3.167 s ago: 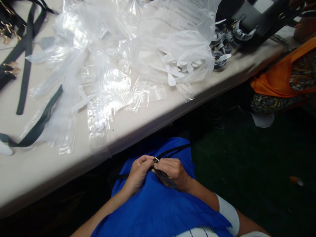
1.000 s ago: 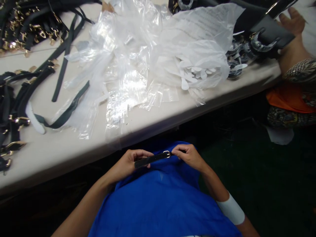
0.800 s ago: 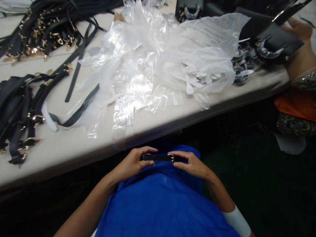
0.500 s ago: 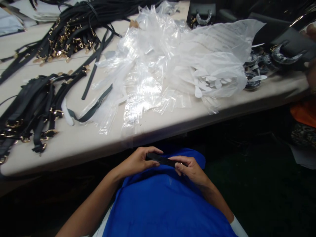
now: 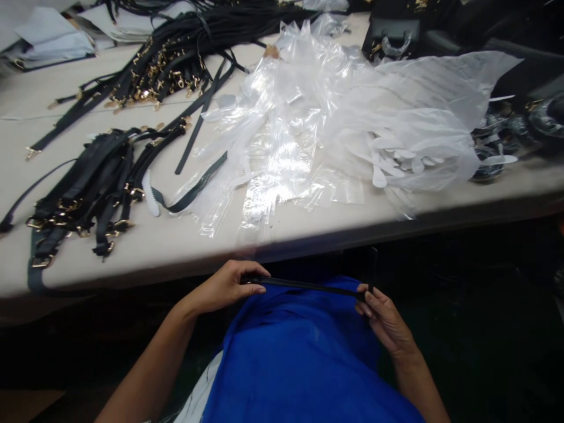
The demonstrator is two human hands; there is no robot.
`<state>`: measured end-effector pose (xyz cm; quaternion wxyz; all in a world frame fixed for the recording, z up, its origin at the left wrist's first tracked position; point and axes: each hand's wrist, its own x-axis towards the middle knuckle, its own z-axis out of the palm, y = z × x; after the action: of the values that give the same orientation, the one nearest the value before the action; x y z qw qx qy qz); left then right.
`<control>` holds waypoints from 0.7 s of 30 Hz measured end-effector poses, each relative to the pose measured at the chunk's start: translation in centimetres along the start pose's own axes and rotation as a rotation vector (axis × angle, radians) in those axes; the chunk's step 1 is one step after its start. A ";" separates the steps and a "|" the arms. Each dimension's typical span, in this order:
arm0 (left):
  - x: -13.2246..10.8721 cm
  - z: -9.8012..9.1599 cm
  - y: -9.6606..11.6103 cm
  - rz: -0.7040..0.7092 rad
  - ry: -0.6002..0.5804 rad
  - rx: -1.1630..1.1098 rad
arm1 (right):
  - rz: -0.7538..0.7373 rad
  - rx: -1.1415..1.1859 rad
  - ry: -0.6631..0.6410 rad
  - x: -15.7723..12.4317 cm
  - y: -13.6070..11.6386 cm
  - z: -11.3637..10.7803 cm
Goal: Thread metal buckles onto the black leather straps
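A narrow black strap (image 5: 308, 286) is stretched nearly level above the blue cloth (image 5: 282, 352) on my lap. My left hand (image 5: 233, 285) is closed on its left end, thumb and fingers pinching it. At the other end my right hand (image 5: 383, 311) pinches the strap, and a short dark piece sticks up past those fingers. Whatever part of the strap lies inside my left palm is hidden. Both hands are just below the table's front edge, in front of my body.
On the pale table (image 5: 264, 235) lie a pile of black straps with gold buckles (image 5: 97, 182), a longer bundle of straps with gold clasps (image 5: 163, 70), clear plastic bags (image 5: 286, 135) and white tabs (image 5: 396, 158). Dark handbags (image 5: 392, 38) with wrapped handles stand at the back right.
My hands have moved apart, the right one farther to the right, and the strap between them now shows as a long taut line. The camera view has shifted left.
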<state>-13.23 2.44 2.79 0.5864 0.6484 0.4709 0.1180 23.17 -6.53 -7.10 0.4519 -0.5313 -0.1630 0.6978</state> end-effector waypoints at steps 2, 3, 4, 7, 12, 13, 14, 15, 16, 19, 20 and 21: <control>0.0 -0.1 0.0 -0.004 -0.010 -0.022 | -0.008 -0.060 0.067 0.4 0.4 -0.8; 0.0 -0.2 -0.1 0.002 -0.009 -0.019 | -0.014 -0.088 0.096 0.5 0.6 -1.1; 0.0 -0.2 -0.1 0.014 -0.006 -0.010 | -0.020 -0.115 0.119 0.6 0.7 -1.2; -0.1 -0.5 -0.2 0.069 0.034 0.004 | -0.025 -0.199 0.124 0.8 1.1 -0.9; -0.5 -0.4 -0.2 0.208 0.192 0.064 | -0.071 -0.540 -0.035 1.7 2.5 0.7; -0.6 -0.3 -0.1 0.236 0.205 0.079 | -0.116 -0.632 -0.089 1.9 2.8 1.4; -0.6 -0.2 0.0 0.257 0.206 0.084 | -0.165 -0.711 -0.141 2.1 2.9 2.3; -0.6 0.0 0.1 0.272 0.199 0.077 | -0.210 -0.764 -0.189 2.1 2.9 3.4; -0.5 0.1 0.3 0.281 0.186 0.062 | -0.243 -0.791 -0.239 2.1 2.8 4.8; -0.2 0.3 1.0 0.294 0.141 0.000 | -0.278 -0.714 -0.457 1.6 1.6 9.9; -0.1 0.3 1.3 0.298 0.123 -0.019 | -0.270 -0.656 -0.547 1.5 1.2 11.6; 0.0 0.4 1.7 0.301 0.106 -0.039 | -0.256 -0.598 -0.622 1.4 0.8 13.1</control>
<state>-12.18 2.40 4.17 0.5489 0.6929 0.3965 0.2477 11.10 -2.59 -3.49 0.2907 -0.3791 -0.5502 0.6849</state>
